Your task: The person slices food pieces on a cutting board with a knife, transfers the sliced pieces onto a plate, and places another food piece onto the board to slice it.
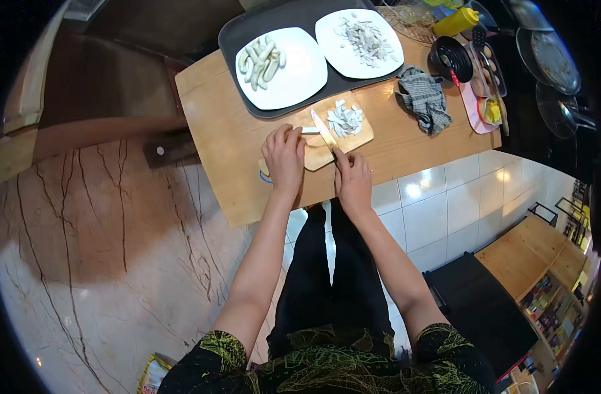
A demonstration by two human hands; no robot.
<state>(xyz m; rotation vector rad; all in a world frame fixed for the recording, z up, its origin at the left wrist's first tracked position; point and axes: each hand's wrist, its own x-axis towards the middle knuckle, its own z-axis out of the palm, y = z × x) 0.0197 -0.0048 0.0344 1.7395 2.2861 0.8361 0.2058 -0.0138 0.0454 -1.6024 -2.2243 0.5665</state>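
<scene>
My right hand [354, 178] is closed round the handle of a knife [323, 129], whose blade lies over the wooden cutting board [361, 139]. With bent fingers, my left hand [285, 155] holds a pale, whitish stick-shaped piece of food [310, 130] at the board's left side, its end close to the blade. To the right of the blade sits a small heap of cut white pieces [345, 119]. Behind the board, one white plate [289, 79] bears several whole pale, finger-shaped pieces [260, 62]. A second white plate [333, 58] carries a pile of cut bits [369, 43].
Both plates stand on a dark tray [232, 41] on the wooden table [215, 141]. To the right lie a checked cloth [424, 100], a black bowl [450, 58], a yellow squeeze bottle [455, 22] and a pink tray [472, 113]. Pans [551, 60] are beyond them.
</scene>
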